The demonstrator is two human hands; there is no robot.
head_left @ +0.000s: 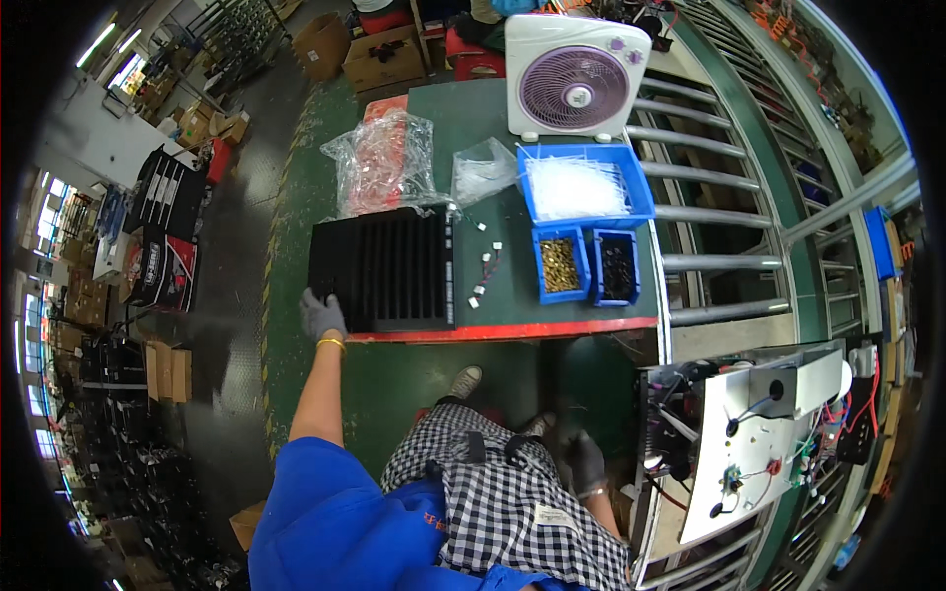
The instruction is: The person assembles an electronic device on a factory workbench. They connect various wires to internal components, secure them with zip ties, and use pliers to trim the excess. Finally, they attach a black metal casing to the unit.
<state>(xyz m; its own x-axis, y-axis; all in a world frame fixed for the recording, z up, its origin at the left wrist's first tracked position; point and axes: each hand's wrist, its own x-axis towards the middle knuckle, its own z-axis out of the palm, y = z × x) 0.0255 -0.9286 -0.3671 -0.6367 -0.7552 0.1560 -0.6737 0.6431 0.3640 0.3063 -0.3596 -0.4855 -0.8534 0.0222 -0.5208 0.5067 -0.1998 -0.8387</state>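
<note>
While seated at a green bench (512, 128) edged in red, a worker in a blue sleeve and a checked apron reaches the gloved left hand (321, 315) out to the near left corner of a black finned tray (384, 268), fingers curled over its edge and apparently gripping it. The tray lies flat at the bench's front left, its ribs running away from the worker, placed within an arm's reach, likely so it can be pulled or steadied from the seat. The right hand (588, 461), in a dark glove, hangs low beside the worker's knee, away from the bench; blur makes it impossible to tell whether it is closed or holding anything.

Small white connectors with short wires (485, 264) lie loose on the bench just right of the tray. Further right, two small blue bins stand side by side, one with brass-coloured parts (559, 264), one with dark parts (617, 269), and behind them a larger blue bin (581, 187) is heaped with clear white ties, all open-topped, seemingly for quick picking. Clear plastic bags (384, 163) of reddish parts sit behind the tray, with a smaller, nearly clear bag (483, 169) beside them. A white box fan (574, 79) with a purple grille stands upright at the far edge, facing the seat.

Brown cartons (379, 54) rest on the floor beyond the bench. At lower right, a white panel (754, 443) with wiring and a small circuit board waits on a roller line.
</note>
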